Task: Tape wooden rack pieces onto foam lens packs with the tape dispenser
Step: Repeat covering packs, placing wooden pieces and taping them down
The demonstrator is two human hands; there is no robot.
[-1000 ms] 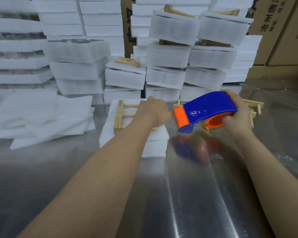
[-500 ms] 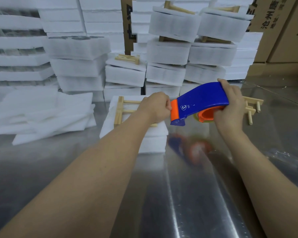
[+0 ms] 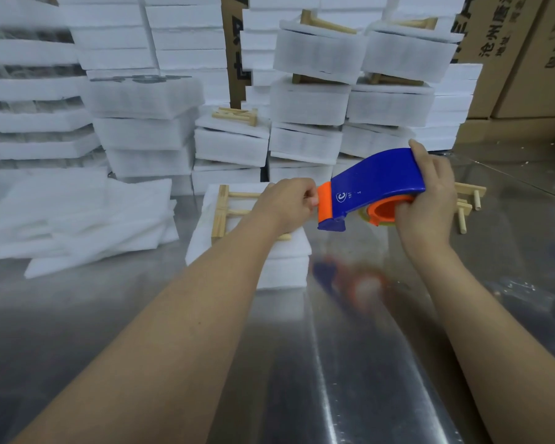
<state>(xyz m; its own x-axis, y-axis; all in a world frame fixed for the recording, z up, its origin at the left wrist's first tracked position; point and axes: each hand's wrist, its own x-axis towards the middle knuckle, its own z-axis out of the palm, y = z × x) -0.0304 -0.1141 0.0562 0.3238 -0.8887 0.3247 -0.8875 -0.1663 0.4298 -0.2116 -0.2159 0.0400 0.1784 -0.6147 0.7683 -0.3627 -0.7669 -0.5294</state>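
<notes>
The left hand (image 3: pixel 285 203) is curled in a pinch at the orange mouth of the blue plastic tape dispenser (image 3: pixel 375 184). I'd judge it has the tape end, though clear tape doesn't show. The right hand (image 3: pixel 430 200) grips the dispenser's rear, clear of the shiny steel desk (image 3: pixel 334 363). Under the left wrist, a pale wooden rack piece (image 3: pixel 225 213) lies on a white foam lens pack (image 3: pixel 282 261), apparently untaped. Next, a length wants drawing out and pressing across both.

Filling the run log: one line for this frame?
right hand: grips tape dispenser | left hand: pinches its orange end | wooden rack piece: lying on foam pack
</notes>
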